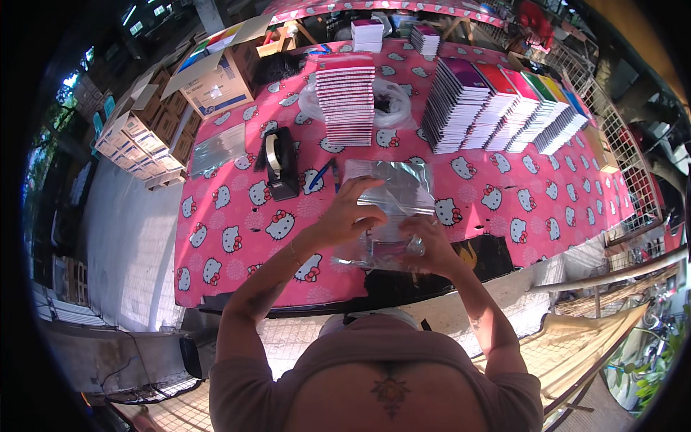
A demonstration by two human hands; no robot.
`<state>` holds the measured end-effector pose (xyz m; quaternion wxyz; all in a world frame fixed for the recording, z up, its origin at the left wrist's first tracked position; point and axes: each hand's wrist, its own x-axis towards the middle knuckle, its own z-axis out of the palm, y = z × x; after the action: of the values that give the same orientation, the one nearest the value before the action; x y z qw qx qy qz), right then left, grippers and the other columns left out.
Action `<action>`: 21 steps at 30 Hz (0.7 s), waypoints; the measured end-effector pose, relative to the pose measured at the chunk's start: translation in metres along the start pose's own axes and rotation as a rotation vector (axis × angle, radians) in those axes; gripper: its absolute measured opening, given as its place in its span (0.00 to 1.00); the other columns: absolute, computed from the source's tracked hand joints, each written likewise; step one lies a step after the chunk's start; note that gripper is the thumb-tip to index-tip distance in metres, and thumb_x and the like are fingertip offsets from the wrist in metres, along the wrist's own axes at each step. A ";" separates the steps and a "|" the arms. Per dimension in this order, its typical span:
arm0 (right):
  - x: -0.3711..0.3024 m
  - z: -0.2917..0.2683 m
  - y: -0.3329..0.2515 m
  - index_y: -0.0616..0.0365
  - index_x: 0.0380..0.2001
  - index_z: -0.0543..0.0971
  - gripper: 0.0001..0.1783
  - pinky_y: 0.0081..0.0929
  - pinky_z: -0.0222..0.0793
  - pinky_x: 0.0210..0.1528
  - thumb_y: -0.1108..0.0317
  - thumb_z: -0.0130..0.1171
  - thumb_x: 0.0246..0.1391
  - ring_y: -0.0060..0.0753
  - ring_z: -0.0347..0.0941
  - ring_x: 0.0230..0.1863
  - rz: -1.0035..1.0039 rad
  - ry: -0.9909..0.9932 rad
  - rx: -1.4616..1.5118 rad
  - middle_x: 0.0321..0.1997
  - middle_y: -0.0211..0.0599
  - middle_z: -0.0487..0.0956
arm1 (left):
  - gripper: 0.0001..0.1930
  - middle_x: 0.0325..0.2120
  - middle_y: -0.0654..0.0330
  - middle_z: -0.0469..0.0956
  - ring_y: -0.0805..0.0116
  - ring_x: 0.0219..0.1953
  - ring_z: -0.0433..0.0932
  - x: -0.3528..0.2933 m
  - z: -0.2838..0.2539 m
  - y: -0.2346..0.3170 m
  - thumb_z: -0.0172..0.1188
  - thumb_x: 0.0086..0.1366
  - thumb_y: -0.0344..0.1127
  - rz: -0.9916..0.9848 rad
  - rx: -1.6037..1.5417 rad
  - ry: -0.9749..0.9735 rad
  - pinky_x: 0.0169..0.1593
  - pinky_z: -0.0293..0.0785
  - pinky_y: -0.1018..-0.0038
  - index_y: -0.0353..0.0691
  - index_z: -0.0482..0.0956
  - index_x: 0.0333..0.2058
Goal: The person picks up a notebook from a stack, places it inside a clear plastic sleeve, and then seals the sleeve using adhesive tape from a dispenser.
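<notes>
Clear plastic bags (407,176) lie in front of me near the table's front edge, shiny and wrinkled. Over their left side is my left hand (351,212), its thumb and fingers curved apart around a gap, with the fingertips at the plastic. My right hand (430,245) has its fingers bent together on the plastic at the lower right. Whether anything flat lies inside the plastic is hard to tell through the glare. Just left of the bags are blue pens (320,175) and a black tape dispenser (281,164).
A tall stack of notebooks (345,108) stands beyond the bags. Further right are stacks of notebooks with purple, red, green, yellow and blue covers (461,108). An open cardboard box (219,83) sits at the far left, near more flat plastic bags (218,151). Pink patterned cloth (237,263) covers the table.
</notes>
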<state>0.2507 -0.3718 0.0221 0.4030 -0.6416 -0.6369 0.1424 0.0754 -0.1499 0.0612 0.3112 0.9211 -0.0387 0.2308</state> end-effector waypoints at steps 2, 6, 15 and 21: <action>0.005 0.001 -0.002 0.46 0.56 0.77 0.38 0.51 0.57 0.67 0.61 0.78 0.37 0.43 0.63 0.68 -0.219 -0.079 -0.282 0.63 0.37 0.71 | 0.05 0.69 0.54 0.59 0.45 0.72 0.52 0.006 0.007 0.002 0.70 0.59 0.35 0.022 0.050 -0.011 0.69 0.53 0.50 0.50 0.87 0.35; 0.005 0.009 -0.001 0.37 0.57 0.79 0.35 0.52 0.54 0.70 0.61 0.75 0.40 0.47 0.57 0.72 -0.166 -0.087 -0.218 0.71 0.36 0.64 | 0.13 0.69 0.47 0.56 0.43 0.72 0.50 0.008 0.030 -0.006 0.69 0.60 0.37 -0.019 0.157 -0.017 0.70 0.51 0.46 0.54 0.84 0.45; 0.040 0.022 0.033 0.53 0.55 0.78 0.23 0.33 0.69 0.58 0.67 0.68 0.56 0.30 0.69 0.59 0.379 0.140 0.675 0.68 0.34 0.67 | 0.38 0.54 0.54 0.75 0.72 0.53 0.74 -0.028 0.045 -0.025 0.66 0.67 0.41 -0.729 -0.886 0.195 0.53 0.72 0.74 0.36 0.58 0.69; 0.066 0.019 0.045 0.54 0.58 0.72 0.25 0.27 0.72 0.54 0.71 0.66 0.58 0.25 0.71 0.57 0.270 -0.214 0.741 0.67 0.33 0.69 | 0.20 0.48 0.59 0.81 0.73 0.50 0.77 -0.024 0.056 -0.016 0.65 0.67 0.35 -0.731 -0.721 0.079 0.50 0.74 0.73 0.37 0.79 0.56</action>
<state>0.2787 -0.2982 0.0004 0.5160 -0.5122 -0.4911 0.4799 0.0796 -0.1722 0.0020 0.6706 0.6991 0.2206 0.1133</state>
